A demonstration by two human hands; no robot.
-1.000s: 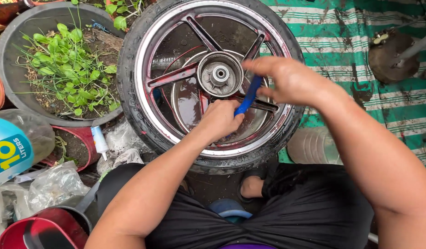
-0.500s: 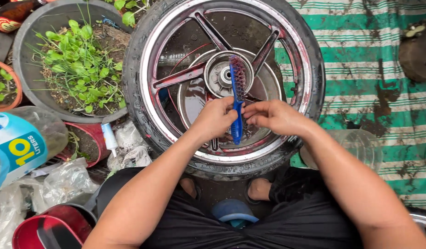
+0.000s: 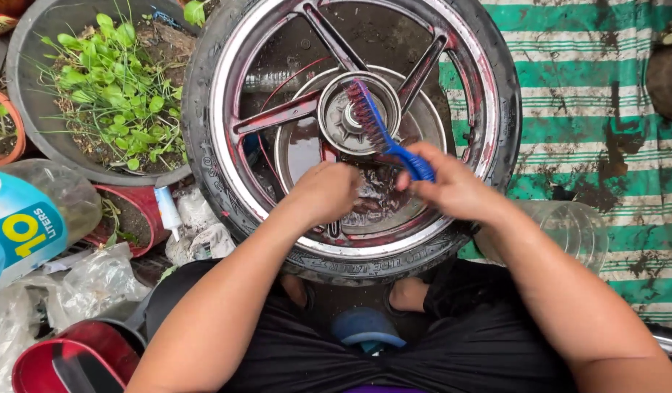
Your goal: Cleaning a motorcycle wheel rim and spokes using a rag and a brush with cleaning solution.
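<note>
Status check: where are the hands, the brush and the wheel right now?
Right hand grips blue brush, bristles on hub. Left hand rests on wheel. Nothing blocks the wheel.

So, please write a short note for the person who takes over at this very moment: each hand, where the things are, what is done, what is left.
Left hand: closed, resting on the lower inner part of the wheel, steadying it. Whether it holds anything cannot be seen.
Right hand: grips the handle of the blue brush; the bristles lie on the hub.
Wheel: lies flat in front of the knees, partly on the green striped mat, beside a plant tub.
Done: hub and spokes are wet, dirty water sits in the centre.
Left: red-brown grime shows on the spokes and inside the rim.
</note>
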